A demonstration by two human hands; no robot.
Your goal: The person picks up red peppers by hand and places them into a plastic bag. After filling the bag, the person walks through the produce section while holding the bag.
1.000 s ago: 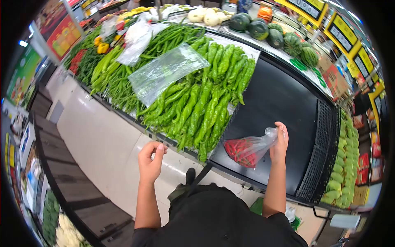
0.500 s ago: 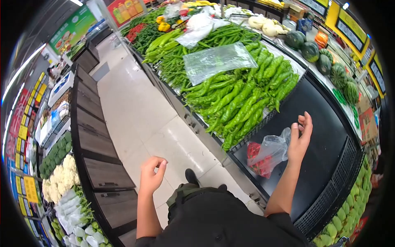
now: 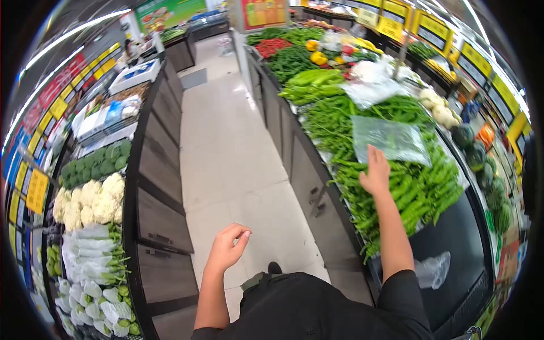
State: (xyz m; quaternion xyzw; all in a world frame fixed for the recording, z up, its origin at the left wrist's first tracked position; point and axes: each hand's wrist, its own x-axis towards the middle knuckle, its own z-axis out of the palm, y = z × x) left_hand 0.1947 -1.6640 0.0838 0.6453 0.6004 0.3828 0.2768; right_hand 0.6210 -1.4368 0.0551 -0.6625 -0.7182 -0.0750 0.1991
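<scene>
My right hand reaches over a heap of long green peppers, fingers stretched out and thumb apart. Its fingertips overlap the lower edge of a flat clear plastic bag lying on the peppers. Above the aisle floor, my left hand is loosely closed, with the thumb near the curled fingers and nothing showing in it. A crumpled clear bag rests on the black display surface behind my right arm; the arm and sleeve hide part of it.
On the left, a dark wooden counter carries broccoli, cauliflower and wrapped vegetables. A tiled aisle runs between the counters. Farther right are watermelons, and red chillies lie farther back.
My right hand has moved from beside the crumpled bag to the flat bag on the peppers. The view has turned right-to-left, showing more of the aisle. My left hand stays loosely closed.
</scene>
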